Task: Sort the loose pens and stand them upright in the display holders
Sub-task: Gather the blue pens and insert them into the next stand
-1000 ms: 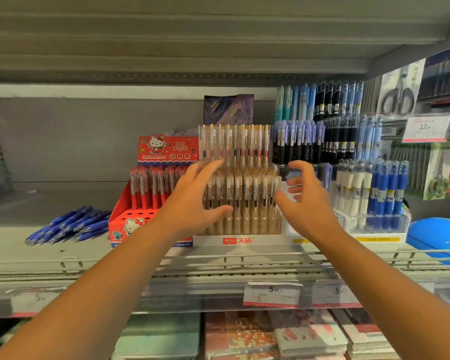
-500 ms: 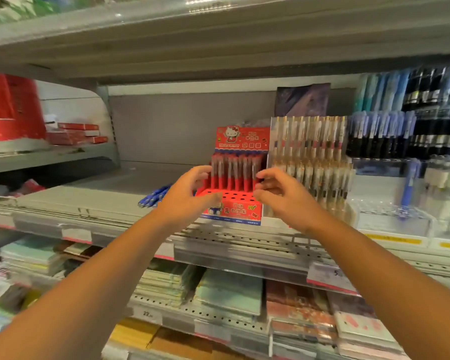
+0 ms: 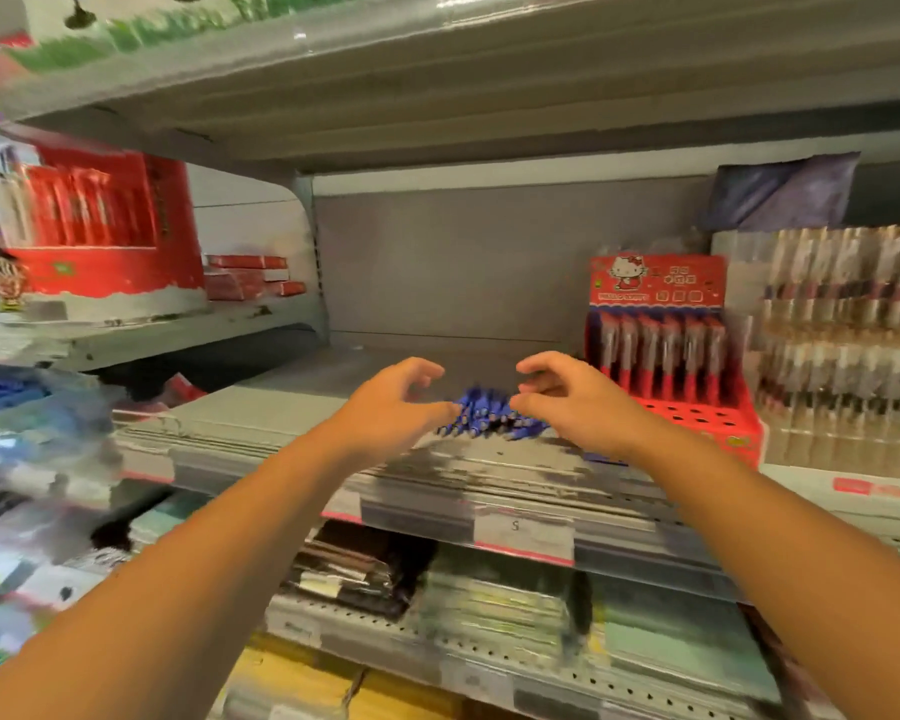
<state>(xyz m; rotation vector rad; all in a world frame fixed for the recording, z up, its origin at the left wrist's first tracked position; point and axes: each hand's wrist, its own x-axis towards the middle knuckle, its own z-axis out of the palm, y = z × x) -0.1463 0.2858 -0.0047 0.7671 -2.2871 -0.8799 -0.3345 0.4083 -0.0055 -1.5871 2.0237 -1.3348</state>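
A loose pile of blue pens (image 3: pixel 481 415) lies flat on the grey shelf (image 3: pixel 261 407), between my two hands. My left hand (image 3: pixel 393 402) hovers at the pile's left side, fingers curled and apart, holding nothing. My right hand (image 3: pixel 567 400) hovers at its right side, fingers also apart and empty. Just right of my right hand stands a red Hello Kitty display holder (image 3: pixel 661 366) with red pens upright in it. Further right is a clear holder of gold-and-white pens (image 3: pixel 842 345). The view is blurred.
The shelf's back panel (image 3: pixel 453 262) is bare grey behind the pile. Red boxes (image 3: pixel 105 236) sit on the neighbouring shelf at left. Price tags (image 3: pixel 520 532) line the shelf's front rail. Stacked notebooks (image 3: pixel 489 600) fill the shelf below.
My view and both hands have swung left, from the gold-pen holder past the red holder to the loose blue pens. Both hands stay empty.
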